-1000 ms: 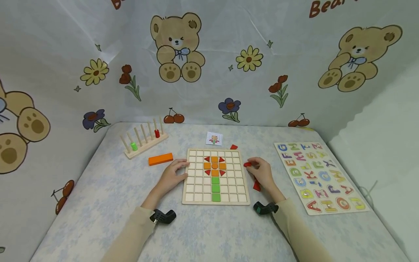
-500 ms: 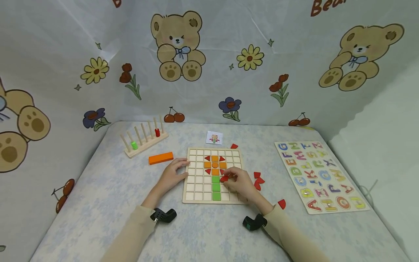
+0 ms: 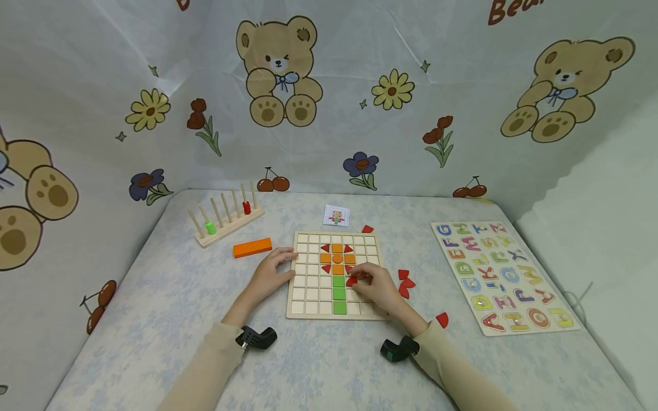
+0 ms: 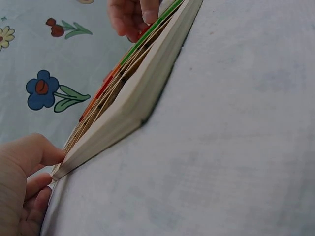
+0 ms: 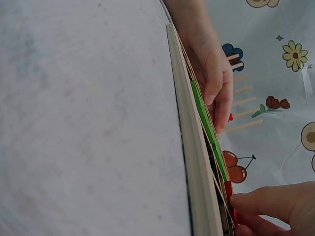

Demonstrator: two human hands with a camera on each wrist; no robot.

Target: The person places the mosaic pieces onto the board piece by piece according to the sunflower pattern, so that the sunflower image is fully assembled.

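A wooden grid board (image 3: pixel 313 309) lies on the table, with orange and red pieces forming a flower above a column of green squares (image 3: pixel 339 294). At its left edge, my left hand (image 3: pixel 269 273) touches the rim with its thumb and fingers spread apart. My right hand (image 3: pixel 377 287) is over the board and pinches a small red petal-shaped piece (image 3: pixel 351 281) just right of the top green square. The right wrist view shows thumb and finger at that red piece (image 5: pixel 228 189), low on the board. Several loose red pieces (image 3: pixel 404 274) lie right of the board.
A printed pattern card (image 3: pixel 336 216) and one red piece (image 3: pixel 367 229) lie behind the board. An orange block (image 3: pixel 252 248) and a peg rack (image 3: pixel 229 228) with green and red beads stand at left. An alphabet puzzle board (image 3: pixel 506 279) lies at right.
My right hand has moved left from beside the board onto it, bringing the red piece to the square beside the green column. My left hand has stayed at the edge.
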